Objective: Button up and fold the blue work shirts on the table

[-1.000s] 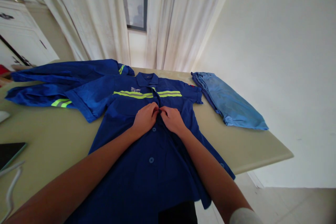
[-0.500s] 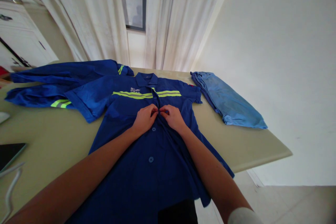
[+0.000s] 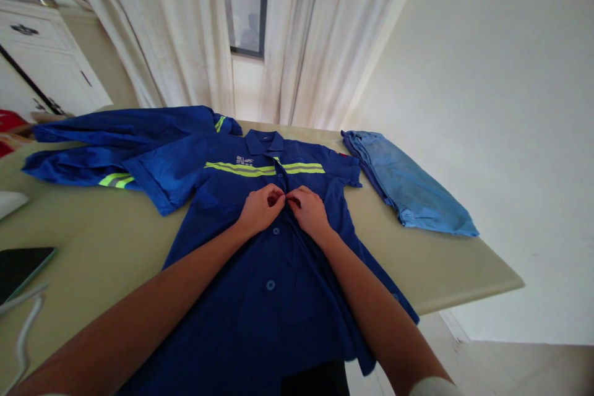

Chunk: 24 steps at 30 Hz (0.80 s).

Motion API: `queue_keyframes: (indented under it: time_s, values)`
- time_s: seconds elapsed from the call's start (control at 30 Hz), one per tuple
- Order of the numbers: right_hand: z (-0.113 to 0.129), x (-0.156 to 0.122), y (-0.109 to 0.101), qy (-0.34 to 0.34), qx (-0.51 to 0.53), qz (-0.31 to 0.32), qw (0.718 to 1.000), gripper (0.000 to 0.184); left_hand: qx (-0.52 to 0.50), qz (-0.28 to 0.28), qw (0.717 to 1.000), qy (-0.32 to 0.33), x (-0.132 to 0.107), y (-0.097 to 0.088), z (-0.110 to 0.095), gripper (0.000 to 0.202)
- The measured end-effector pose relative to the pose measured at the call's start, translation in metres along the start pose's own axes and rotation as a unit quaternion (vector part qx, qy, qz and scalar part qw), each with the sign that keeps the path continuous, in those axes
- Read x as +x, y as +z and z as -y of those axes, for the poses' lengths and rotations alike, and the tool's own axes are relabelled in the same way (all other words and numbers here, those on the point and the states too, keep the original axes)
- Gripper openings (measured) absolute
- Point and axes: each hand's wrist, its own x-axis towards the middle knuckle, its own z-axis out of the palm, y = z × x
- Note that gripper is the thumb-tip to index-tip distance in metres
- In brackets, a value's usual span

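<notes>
A dark blue short-sleeved work shirt (image 3: 232,272) lies face up on the table, collar at the far end, with a yellow-green reflective band (image 3: 241,169) across its chest. At the middle of the front, just below the band, my left hand (image 3: 261,209) pinches the placket edge. Fingertip to fingertip with it, my right hand (image 3: 310,210) pinches the other side of the opening. Whatever button sits between the fingertips is hidden. Lower down the placket, an upper button (image 3: 276,231) and a lower button (image 3: 270,285) show.
Another blue garment with reflective strips (image 3: 139,127) lies at the far left of the table (image 3: 93,229). Folded light-blue trousers or similar cloth (image 3: 408,179) lie at the right. A dark flat device (image 3: 23,266) and a white cable (image 3: 23,334) are at the near left.
The view has shifted slightly, so everything appears a little further right. Both hands stay pinched at the same spot on the placket, with only small finger movement.
</notes>
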Motion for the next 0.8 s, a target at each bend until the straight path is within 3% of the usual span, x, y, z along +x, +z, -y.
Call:
queue_keyframes:
  time_s: [0.27,0.63,0.8]
  values:
    - [0.003,-0.002,0.0,-0.007,-0.021,-0.009,1.0,0.01,-0.066,0.034,0.996,-0.056,0.008,-0.002,0.004,0.014]
    - [0.008,-0.006,-0.004,-0.044,-0.02,-0.028,0.998,0.019,-0.162,0.031,0.984,-0.067,0.017,-0.002,0.017,0.017]
    - [0.011,-0.008,-0.006,-0.025,-0.026,-0.029,0.999,0.02,-0.162,0.018,0.985,-0.05,0.014,0.002,0.012,0.02]
